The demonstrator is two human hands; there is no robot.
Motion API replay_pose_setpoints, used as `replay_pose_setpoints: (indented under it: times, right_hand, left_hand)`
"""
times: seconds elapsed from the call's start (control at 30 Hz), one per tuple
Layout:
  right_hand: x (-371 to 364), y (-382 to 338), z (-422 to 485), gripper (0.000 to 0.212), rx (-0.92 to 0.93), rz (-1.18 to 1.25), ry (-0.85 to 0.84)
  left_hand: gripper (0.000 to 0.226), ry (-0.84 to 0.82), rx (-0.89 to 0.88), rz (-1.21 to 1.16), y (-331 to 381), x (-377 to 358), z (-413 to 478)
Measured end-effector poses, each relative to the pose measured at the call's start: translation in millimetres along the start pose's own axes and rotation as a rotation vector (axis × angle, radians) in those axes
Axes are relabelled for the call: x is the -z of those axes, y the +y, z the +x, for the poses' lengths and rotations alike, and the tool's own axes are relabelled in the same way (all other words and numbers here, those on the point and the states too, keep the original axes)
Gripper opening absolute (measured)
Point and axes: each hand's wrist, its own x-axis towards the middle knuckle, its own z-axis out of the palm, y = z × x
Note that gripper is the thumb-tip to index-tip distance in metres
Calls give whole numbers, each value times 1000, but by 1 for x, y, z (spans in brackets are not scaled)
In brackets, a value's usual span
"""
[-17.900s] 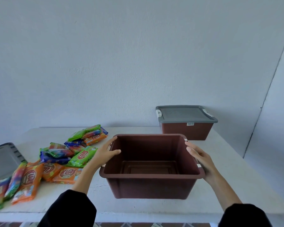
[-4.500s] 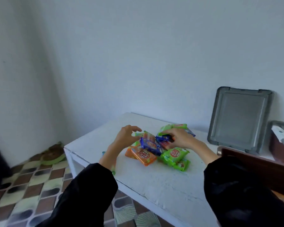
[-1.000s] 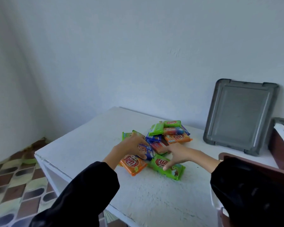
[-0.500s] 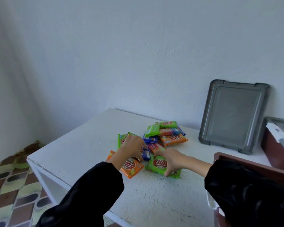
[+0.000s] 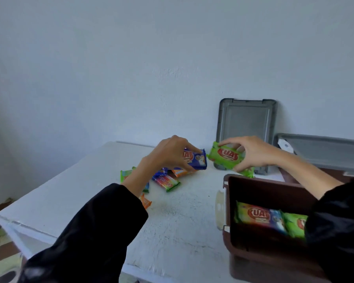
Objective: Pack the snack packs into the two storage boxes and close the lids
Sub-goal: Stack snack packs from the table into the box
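Observation:
My left hand (image 5: 170,155) holds a blue snack pack (image 5: 195,160) above the white table. My right hand (image 5: 253,153) holds a green snack pack (image 5: 226,157) just over the far left corner of the open brown storage box (image 5: 233,201). Inside that box lie a green-and-blue pack (image 5: 260,216) and a green pack (image 5: 294,223). Several loose packs (image 5: 166,181) remain on the table under my left forearm. A second brown box with its grey lid on (image 5: 323,152) stands behind at the right.
A loose grey lid (image 5: 245,127) leans upright against the wall behind my hands. The white table (image 5: 182,221) ends at a front-left edge, with patterned floor tiles (image 5: 0,248) below it. My right sleeve hides part of the open box.
Both hands have lifted off the pile, each with a pack, and moved right toward the open box. My view has swung right, so the box's inside now shows.

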Motion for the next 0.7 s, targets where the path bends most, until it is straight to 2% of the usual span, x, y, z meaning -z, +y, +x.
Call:
replay_pose_setpoints:
  times: [0.17,0.3,0.57,0.7]
  right_hand:
    - [15,49,-60,76,-126,34,-17]
    - [14,85,-100,77,-216,60,-43]
    - [-11,127,-143,79,-305,28,-132]
    - [-29,135,-143,78,-262,-82,-152]
  left_hand:
    - [59,-57,-202,4,76,-15,22]
    - [60,-145,-298,-2,120,-43,37]
    - [60,-254,-399,-29,165,-99,44]
    - [60,-315,-381,-15,166,-116,43]
